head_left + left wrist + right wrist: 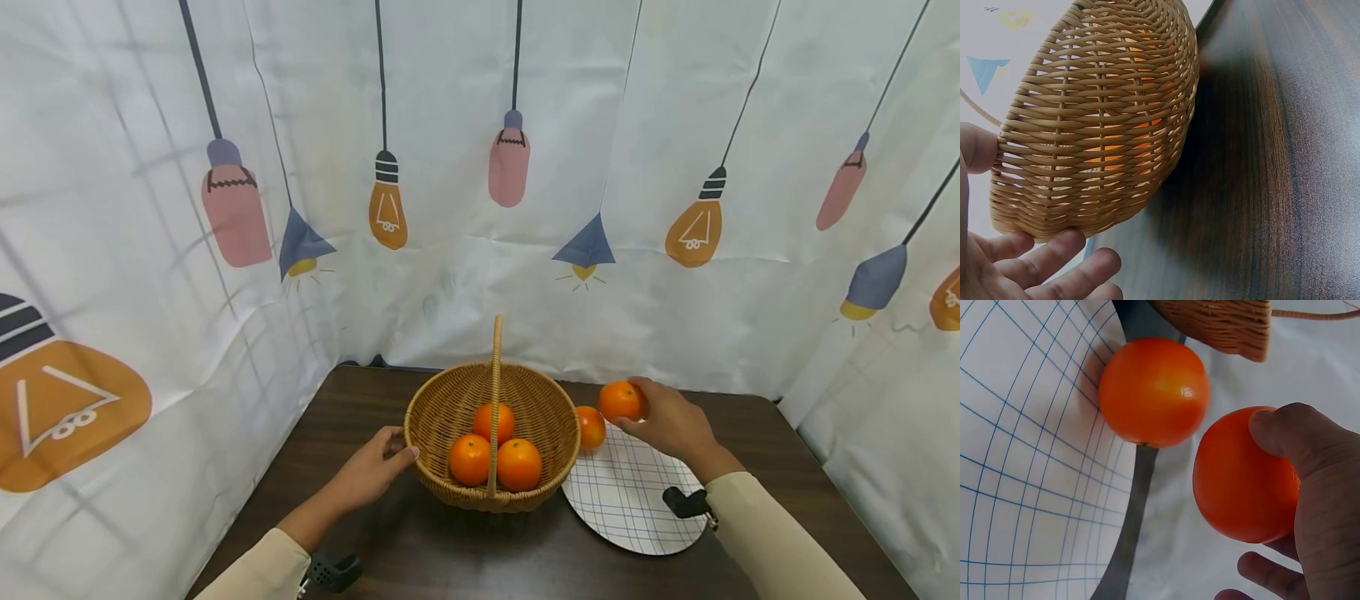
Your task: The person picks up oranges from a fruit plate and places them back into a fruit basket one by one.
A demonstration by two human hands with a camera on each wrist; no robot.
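Note:
My left hand (372, 468) grips the left rim of a round wicker basket (442, 404), its thumb at the rim and its fingers along the woven side. Three oranges lie together in the basket, one orange (519, 465) nearest the front. To the right, my right hand (673, 422) pinches another orange (1244, 478) between thumb and fingers, held above the far part of a white plate (630, 521) with a blue grid. A further orange (1154, 392) rests at the plate's edge beside the basket. The fingers behind the held orange are partly hidden.
An arched handle (497, 358) rises over the middle of the basket. Everything stands on a dark wooden table (345, 400). Behind it and along the sides hangs a white curtain (450, 292) printed with lamps and bulbs.

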